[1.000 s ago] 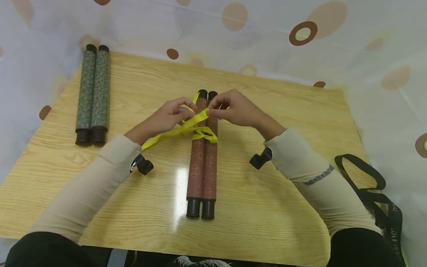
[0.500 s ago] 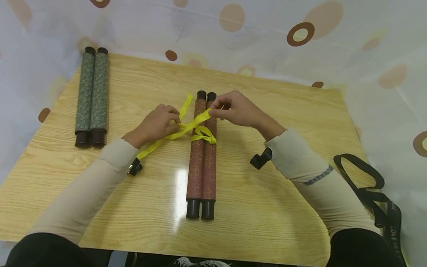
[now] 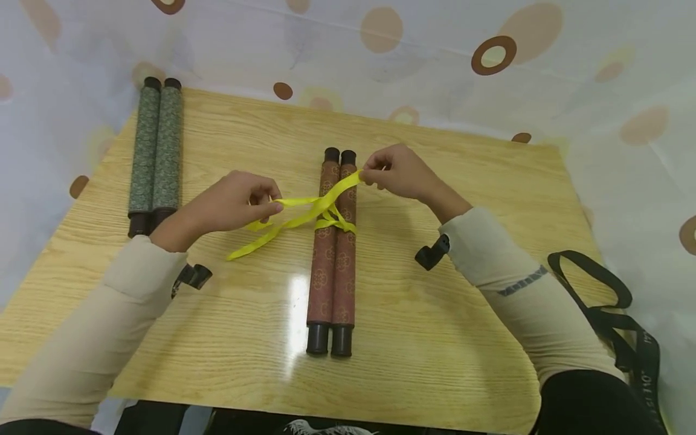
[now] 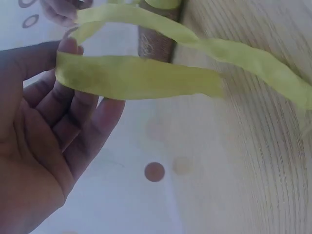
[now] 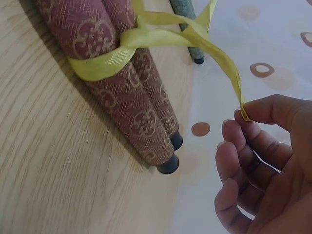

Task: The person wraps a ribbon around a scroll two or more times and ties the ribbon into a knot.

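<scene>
Left hand point(image 3: 234, 199) and right hand point(image 3: 399, 172) pinch flat yellow fabric ribbon point(image 3: 323, 204); only head view shows maroon patterned cylinders point(image 3: 321, 278) uncropped, pointing toward worktop's point(image 3: 435, 338) near edge.

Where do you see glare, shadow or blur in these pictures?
Head view: bright white glare on the table, just left of the reddish-brown rolls, and soft shadow beneath the right sleeve; left wrist view: hazy and washed out, with the yellow ribbon looking pale and soft; right wrist view: dark shadow along the rolls' left edge, their pattern fairly clear.
</scene>
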`<action>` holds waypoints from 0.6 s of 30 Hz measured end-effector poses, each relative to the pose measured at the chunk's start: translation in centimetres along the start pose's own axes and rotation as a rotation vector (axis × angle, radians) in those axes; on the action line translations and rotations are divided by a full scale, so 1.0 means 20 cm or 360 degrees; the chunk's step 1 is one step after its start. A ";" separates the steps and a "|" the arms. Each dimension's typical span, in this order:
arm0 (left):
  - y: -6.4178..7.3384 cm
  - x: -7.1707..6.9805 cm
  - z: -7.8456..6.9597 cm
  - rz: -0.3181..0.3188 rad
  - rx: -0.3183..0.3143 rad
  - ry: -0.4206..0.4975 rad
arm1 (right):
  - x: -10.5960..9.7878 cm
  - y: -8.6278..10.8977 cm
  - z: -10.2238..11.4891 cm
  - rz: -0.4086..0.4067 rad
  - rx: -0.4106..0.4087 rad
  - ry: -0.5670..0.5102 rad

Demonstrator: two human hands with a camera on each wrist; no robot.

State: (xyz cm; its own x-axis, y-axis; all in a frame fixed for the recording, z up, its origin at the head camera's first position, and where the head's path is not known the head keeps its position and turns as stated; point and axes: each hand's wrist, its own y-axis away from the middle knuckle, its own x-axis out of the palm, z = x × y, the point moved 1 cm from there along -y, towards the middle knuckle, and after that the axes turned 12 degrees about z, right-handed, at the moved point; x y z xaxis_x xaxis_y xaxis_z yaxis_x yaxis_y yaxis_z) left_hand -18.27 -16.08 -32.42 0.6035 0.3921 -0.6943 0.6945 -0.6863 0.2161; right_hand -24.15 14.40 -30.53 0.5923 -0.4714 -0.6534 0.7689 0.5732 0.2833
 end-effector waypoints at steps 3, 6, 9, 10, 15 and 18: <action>0.02 0.02 -0.05 0.0142 0.0074 0.0034 | -0.01 0.00 -0.03 -0.0013 0.0067 0.0002; 0.03 0.05 -0.11 0.0336 0.0138 0.0136 | -0.02 -0.01 -0.06 -0.0011 0.0109 -0.0011; 0.03 0.10 -0.18 0.0504 0.0169 0.0274 | -0.02 -0.01 -0.06 -0.0009 0.0127 -0.0026; 0.03 0.12 -0.21 0.0546 0.0174 0.0340 | -0.02 -0.01 -0.06 -0.0009 0.0132 -0.0028; 0.00 0.22 -0.36 0.0514 0.0049 0.0802 | -0.01 -0.01 -0.03 0.0010 0.0117 -0.0022; 0.00 0.27 -0.45 0.0440 0.0012 0.1179 | -0.01 -0.02 -0.02 0.0014 0.0087 -0.0022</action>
State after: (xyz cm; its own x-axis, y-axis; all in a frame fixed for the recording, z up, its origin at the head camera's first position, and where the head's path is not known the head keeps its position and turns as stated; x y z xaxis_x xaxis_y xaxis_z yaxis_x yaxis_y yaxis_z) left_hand -11.54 -8.50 -29.98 0.8594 0.5108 0.0221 0.4802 -0.8213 0.3079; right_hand -24.64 14.52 -30.73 0.6023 -0.4760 -0.6408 0.7753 0.5400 0.3276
